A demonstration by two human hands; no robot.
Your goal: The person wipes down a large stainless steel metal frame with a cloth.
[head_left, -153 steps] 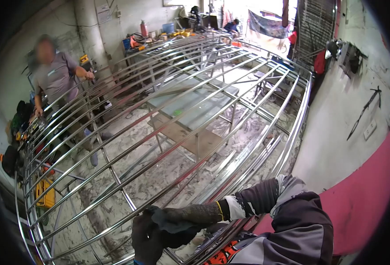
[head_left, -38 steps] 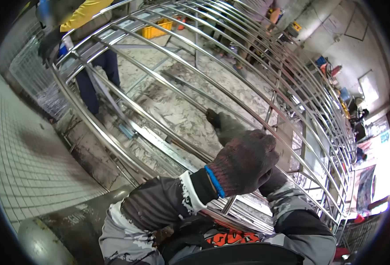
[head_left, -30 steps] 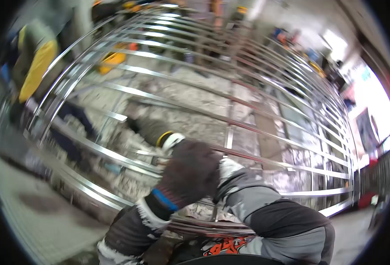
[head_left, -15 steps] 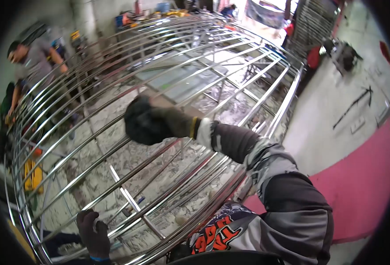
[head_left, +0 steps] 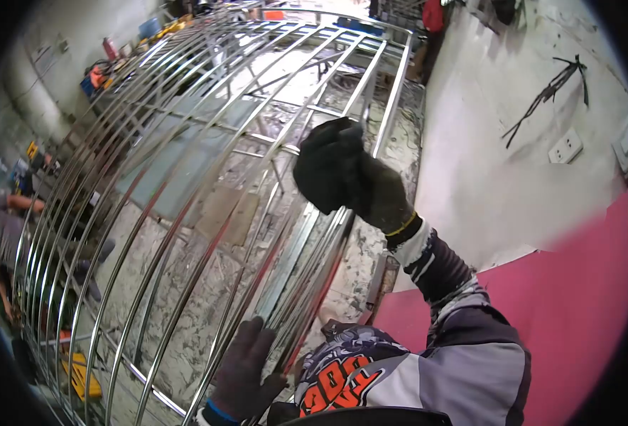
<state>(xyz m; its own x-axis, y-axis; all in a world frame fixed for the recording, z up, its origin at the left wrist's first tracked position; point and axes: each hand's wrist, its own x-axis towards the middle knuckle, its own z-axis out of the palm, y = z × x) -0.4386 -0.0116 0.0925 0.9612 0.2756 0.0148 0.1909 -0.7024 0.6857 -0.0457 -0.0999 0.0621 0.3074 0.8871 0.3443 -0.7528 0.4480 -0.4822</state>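
Observation:
My right hand (head_left: 385, 192), in a dark glove with a yellow-edged cuff, reaches forward with its fingers wrapped round a black cloth (head_left: 325, 167). The wad overlaps the bars of a large frame of shiny metal tubes (head_left: 175, 298), towards its right side. The fingertips are hidden behind the cloth. At the near end of the frame my left hand (head_left: 246, 373), gloved in dark grey with a blue cuff edge, has its fingers stretched out and its thumb apart. It lies beside the nearest tubes and holds nothing.
A person (head_left: 1, 227) stands at the frame's left side. Under the bars are a glassy grey panel (head_left: 186, 160), a brown board (head_left: 229, 213) and a bundle of long metal strips (head_left: 293, 263). A yellow object (head_left: 83, 376) lies lower left. The pink-and-white wall (head_left: 499, 298) runs along my right.
My view has swung right. My right hand has moved with the black cloth toward the frame's right side. My left hand has shifted right along the near end, its curled fingers now stretched out.

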